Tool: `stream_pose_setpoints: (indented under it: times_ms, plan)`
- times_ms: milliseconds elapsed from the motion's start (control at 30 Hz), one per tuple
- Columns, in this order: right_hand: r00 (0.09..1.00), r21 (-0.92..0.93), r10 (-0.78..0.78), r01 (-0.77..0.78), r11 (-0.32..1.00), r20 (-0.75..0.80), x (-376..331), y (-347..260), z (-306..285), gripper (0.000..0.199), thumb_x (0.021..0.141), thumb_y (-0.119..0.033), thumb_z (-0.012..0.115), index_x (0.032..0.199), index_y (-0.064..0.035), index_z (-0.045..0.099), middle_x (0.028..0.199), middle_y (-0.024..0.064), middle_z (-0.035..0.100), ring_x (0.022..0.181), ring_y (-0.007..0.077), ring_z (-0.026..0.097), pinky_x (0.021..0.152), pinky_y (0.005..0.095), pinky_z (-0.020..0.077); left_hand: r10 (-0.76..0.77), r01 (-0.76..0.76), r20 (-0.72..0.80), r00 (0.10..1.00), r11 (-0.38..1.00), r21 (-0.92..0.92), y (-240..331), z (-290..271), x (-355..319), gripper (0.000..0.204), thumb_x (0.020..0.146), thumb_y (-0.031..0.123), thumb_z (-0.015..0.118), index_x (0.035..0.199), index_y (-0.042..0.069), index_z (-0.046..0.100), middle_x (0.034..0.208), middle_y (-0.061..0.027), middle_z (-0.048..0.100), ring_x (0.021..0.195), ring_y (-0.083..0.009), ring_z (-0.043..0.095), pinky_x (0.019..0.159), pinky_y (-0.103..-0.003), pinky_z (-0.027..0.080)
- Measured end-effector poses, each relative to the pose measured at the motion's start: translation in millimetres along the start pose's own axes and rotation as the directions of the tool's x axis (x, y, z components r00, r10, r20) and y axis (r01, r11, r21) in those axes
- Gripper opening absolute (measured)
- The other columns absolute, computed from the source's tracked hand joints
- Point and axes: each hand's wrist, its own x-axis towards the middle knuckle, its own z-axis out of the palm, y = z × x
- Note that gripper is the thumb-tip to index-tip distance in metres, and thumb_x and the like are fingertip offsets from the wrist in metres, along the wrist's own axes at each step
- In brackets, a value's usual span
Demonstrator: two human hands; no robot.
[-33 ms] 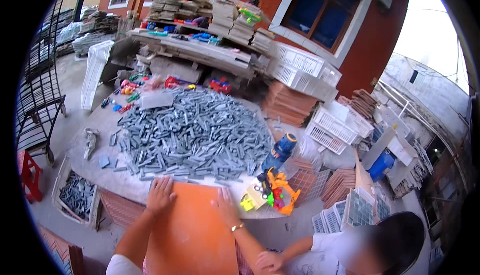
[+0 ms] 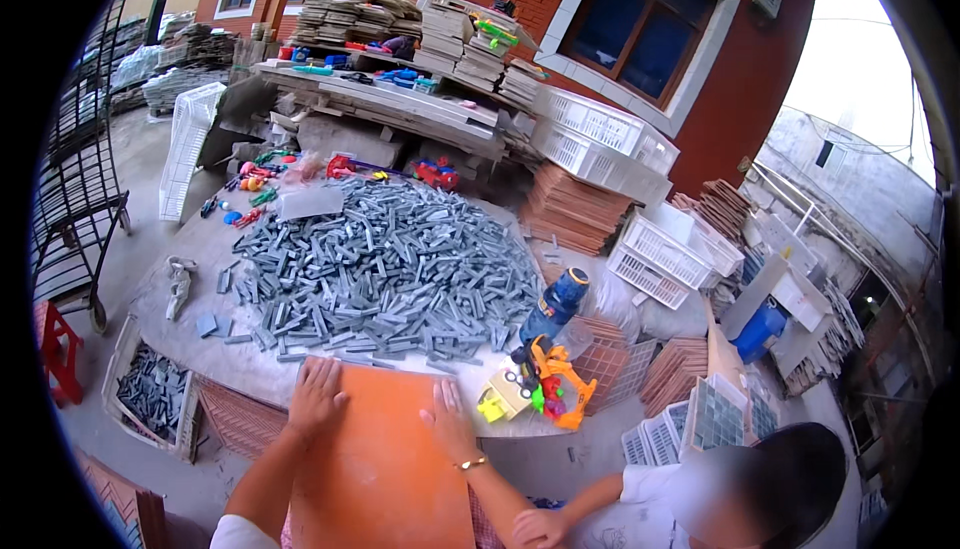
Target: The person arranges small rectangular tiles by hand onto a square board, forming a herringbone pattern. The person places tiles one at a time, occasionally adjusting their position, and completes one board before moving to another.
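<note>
An orange board (image 2: 385, 459) lies in front of me, its far edge against the near edge of the stone-topped table (image 2: 190, 339). Flat on the board's far left corner rests my left hand (image 2: 318, 397), fingers stretched forward. My right hand (image 2: 450, 421) lies along the board's right edge, fingers also extended, a gold-coloured band on the wrist. Just past the board spreads a big heap of thin grey tile strips (image 2: 390, 264). Right of my right hand are a toy truck (image 2: 503, 394), an orange toy excavator (image 2: 575, 389) and a dark blue bottle (image 2: 555, 304).
Another person's hand (image 2: 540, 527) touches or nearly touches my right forearm. A crate of grey strips (image 2: 155, 389) stands at left, beside a red stool (image 2: 58, 354). White plastic crates (image 2: 600, 139) and stacked brown tile sheets (image 2: 570, 207) stand at the far right. Small toys (image 2: 255, 184) lie behind the heap.
The view has shifted very slightly. Both hands stay in place on the orange board, and nothing else has visibly moved.
</note>
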Motion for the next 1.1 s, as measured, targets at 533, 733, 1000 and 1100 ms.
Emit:
stream_pose_setpoints:
  times_ms: [533, 733, 1000, 1100]
  plan:
    - [0.442, 0.422, 0.058, -0.798, -0.431, 0.895, -68, 0, -37, 0.055, 0.080, -0.026, 0.073, 0.125, -0.0009, 0.053, 0.121, 0.0083, 0.059, 0.110, 0.0201, 0.056, 0.095, 0.0383, 0.0448, -0.108, 0.751, 0.847, 0.521, -0.414, -0.515, -5, -48, -62, 0.041, 0.087, 0.019, 0.062, 0.121, -0.003, 0.053, 0.114, -0.0121, 0.061, 0.100, -0.0243, 0.061, 0.088, -0.038, 0.050]
    - [0.432, 0.421, 0.083, -0.789, -0.448, 0.898, -72, -4, -28, 0.053, 0.079, -0.018, 0.073, 0.125, -0.0021, 0.054, 0.123, 0.0089, 0.058, 0.112, 0.0213, 0.056, 0.095, 0.0392, 0.0451, -0.169, 0.791, 0.889, 0.425, -0.409, -0.455, -16, -42, -65, 0.042, 0.082, 0.011, 0.064, 0.121, -0.001, 0.052, 0.113, -0.0107, 0.062, 0.101, -0.0254, 0.060, 0.091, -0.039, 0.048]
    - [0.743, 0.764, 0.178, -0.623, -0.168, 0.645, -11, -13, -91, 0.051, 0.080, -0.016, 0.072, 0.125, -0.0014, 0.054, 0.119, 0.0065, 0.060, 0.105, 0.0163, 0.057, 0.092, 0.0326, 0.0452, -0.321, 0.462, 0.502, 0.803, -0.196, -0.865, -3, -113, -21, 0.035, 0.073, 0.019, 0.062, 0.102, 0.001, 0.061, 0.092, -0.0052, 0.062, 0.082, -0.0193, 0.060, 0.081, -0.034, 0.047]
    - [0.943, 0.964, 0.217, -0.264, 0.035, 0.251, 32, -34, -153, 0.042, 0.080, -0.015, 0.072, 0.116, 0.0017, 0.059, 0.109, 0.0047, 0.064, 0.099, 0.0127, 0.057, 0.088, 0.0305, 0.0460, -0.227, 0.187, 0.191, 0.955, -0.038, -0.982, 40, -196, 21, 0.054, 0.072, 0.025, 0.067, 0.116, -0.003, 0.052, 0.106, -0.0072, 0.061, 0.095, -0.0176, 0.060, 0.084, -0.032, 0.048]
